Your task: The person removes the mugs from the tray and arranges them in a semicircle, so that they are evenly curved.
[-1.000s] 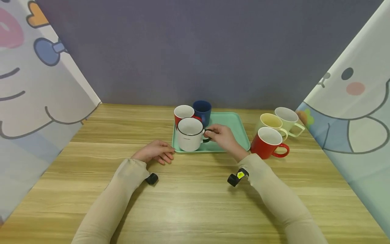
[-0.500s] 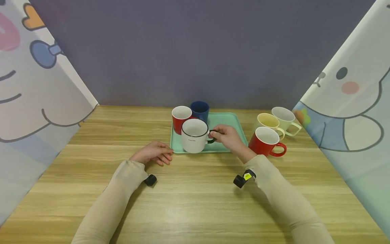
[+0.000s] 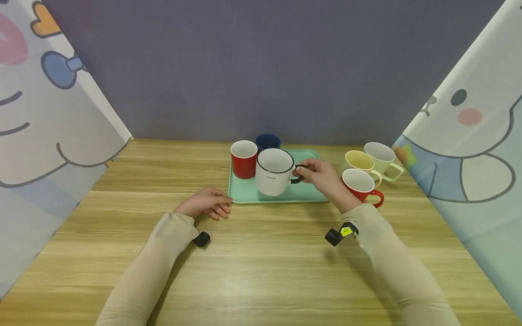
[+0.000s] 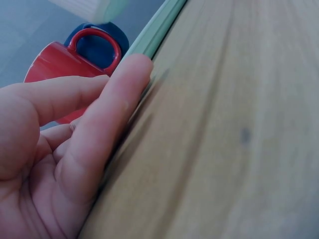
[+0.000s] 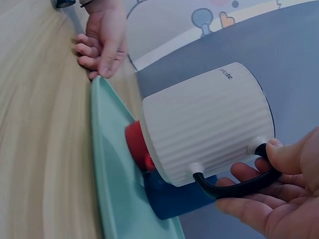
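By its black handle, my right hand [image 3: 324,177] holds a white ribbed mug [image 3: 274,174] with a dark rim. In the right wrist view the white mug [image 5: 207,119] hangs above the mint-green tray [image 5: 110,164], thumb and fingers around the handle. At the tray's front left corner, my left hand [image 3: 205,203] lies on the table with loosely bent fingers, and a fingertip touches the tray edge. On the tray's left side stands a red mug [image 3: 244,160]. Behind the white one is a blue mug [image 3: 267,141], partly hidden.
Right of the tray, a red mug [image 3: 359,182], a yellow mug [image 3: 360,160] and a pale mug with a light green handle [image 3: 380,152] stand close together. My right forearm passes just in front of them. A grey wall [image 3: 265,68] rises behind the table.
My right hand has raised the white mug off the tray's front left part and carried it rightward. More of the red mug on the tray shows now. My left hand has stayed in place.
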Demonstrator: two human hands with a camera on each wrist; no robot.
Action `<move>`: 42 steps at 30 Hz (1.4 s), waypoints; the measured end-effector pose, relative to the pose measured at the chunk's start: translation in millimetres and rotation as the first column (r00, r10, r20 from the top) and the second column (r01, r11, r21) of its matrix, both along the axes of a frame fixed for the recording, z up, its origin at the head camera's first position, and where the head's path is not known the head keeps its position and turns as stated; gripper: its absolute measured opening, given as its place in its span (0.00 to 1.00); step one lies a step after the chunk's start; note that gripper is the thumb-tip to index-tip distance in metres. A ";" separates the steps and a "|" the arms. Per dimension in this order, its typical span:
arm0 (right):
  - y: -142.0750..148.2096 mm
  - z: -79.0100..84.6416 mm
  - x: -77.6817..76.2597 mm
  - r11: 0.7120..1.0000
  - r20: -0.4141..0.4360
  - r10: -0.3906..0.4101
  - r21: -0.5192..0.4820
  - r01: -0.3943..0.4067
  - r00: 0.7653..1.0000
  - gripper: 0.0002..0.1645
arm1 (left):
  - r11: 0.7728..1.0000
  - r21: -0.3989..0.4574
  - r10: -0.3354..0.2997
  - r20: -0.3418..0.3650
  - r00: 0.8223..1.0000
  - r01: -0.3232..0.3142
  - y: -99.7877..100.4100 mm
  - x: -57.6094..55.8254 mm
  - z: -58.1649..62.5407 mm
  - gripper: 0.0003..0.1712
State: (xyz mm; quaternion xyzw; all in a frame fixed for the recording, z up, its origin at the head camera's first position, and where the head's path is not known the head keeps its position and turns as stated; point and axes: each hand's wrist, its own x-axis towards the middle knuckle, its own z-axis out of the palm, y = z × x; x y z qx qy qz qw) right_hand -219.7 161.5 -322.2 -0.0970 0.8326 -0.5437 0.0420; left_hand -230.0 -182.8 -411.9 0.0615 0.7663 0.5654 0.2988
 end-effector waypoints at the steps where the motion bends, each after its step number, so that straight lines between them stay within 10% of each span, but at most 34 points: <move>1: 2.6 1.8 0.0 1.000 0.002 -0.007 0.002 0.007 1.000 0.14 | 1.000 0.000 -0.002 0.000 1.000 0.002 -0.1 0.1 0.0 0.14; 20: 63.4 41.4 6.9 0.994 -0.089 -0.110 0.009 0.111 0.990 0.19 | 1.000 0.006 -0.013 0.002 1.000 0.013 -0.6 2.2 4.1 0.12; 42: 145.1 57.2 12.9 0.939 -0.075 -0.276 -0.235 0.252 0.958 0.10 | 1.000 -0.002 0.013 0.009 1.000 -0.013 1.4 0.9 3.3 0.13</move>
